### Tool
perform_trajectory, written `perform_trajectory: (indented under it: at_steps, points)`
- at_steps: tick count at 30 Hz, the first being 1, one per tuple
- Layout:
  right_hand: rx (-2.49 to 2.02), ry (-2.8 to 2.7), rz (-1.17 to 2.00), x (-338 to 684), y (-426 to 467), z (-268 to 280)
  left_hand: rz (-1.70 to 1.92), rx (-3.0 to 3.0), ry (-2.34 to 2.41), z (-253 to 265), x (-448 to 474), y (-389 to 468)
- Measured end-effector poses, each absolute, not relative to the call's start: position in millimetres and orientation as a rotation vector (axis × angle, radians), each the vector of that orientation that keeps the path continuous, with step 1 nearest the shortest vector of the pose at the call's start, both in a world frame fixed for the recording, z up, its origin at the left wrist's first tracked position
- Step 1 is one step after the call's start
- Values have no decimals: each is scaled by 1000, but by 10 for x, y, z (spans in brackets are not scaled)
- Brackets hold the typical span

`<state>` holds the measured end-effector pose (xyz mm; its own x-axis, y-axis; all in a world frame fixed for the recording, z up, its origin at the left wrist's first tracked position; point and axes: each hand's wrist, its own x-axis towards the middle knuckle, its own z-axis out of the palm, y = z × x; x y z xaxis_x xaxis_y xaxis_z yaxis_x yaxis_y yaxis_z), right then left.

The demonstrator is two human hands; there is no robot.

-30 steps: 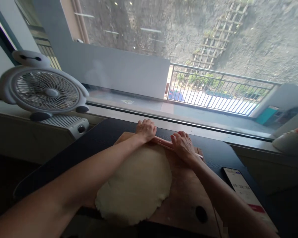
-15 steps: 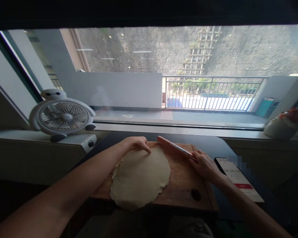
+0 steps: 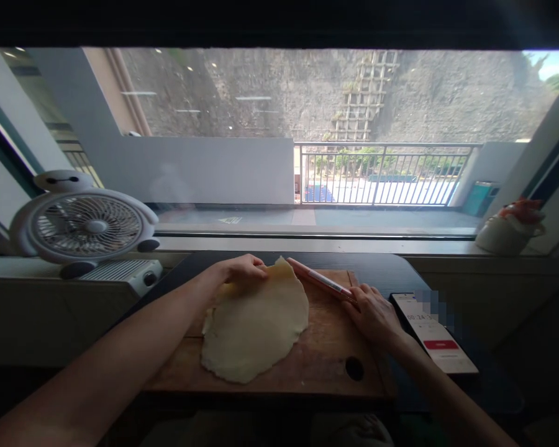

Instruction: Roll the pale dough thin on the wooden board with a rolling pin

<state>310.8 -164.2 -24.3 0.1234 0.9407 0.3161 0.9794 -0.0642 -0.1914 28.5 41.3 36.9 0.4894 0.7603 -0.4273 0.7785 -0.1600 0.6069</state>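
Observation:
A thin, pale sheet of dough (image 3: 256, 332) with an uneven edge lies on a wooden cutting board (image 3: 328, 347). My left hand (image 3: 246, 268) pinches the dough's far edge and holds it up a little off the board. In my right hand (image 3: 372, 310) is the near end of a slim, pinkish rolling pin (image 3: 323, 280), which slants away to the far left. The pin's far tip is close to the raised corner of the dough, and I cannot tell whether they touch.
Right of the board, a phone (image 3: 440, 341) showing a timer lies on the dark table (image 3: 377, 264). A white fan (image 3: 93, 226) stands on a ledge at the left. On the windowsill at the right sits a white pot (image 3: 505, 234). The round hole (image 3: 354, 368) is near the board's front right corner.
My left hand has gone from pressing a fingertip near the dough's far edge to gripping and lifting that edge. The dough's near edge has drawn back from the board's front. The view has swung rightward.

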Motion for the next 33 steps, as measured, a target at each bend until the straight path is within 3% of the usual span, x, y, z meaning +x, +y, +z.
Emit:
perform_trajectory:
  at_steps: [7, 11, 14, 18, 26, 33]
  points:
    - [-1888, -1887, 23, 3047, -1710, -187, -118, 1900, 1535, 432, -249, 418]
    - [-1739, -2074, 40, 2757, -1721, -145, 102, 2131, 1710, 563, -187, 389]
    - [-1698, -2187, 57, 2520, -1737, -111, 275, 2383, 1551, 422, 88, 235]
    - [-1744, -2180, -4, 2396, -1690, -123, 189, 2794, 1220, 51, 374, -2]
    - [-2011, -2038, -158, 2737, -1036, -140, 475, 2782, 1530, 49, 934, 513]
    - [-1706, -2301, -157, 2462, -1680, -294, 345, 3005, 1100, -57, 174, -136]
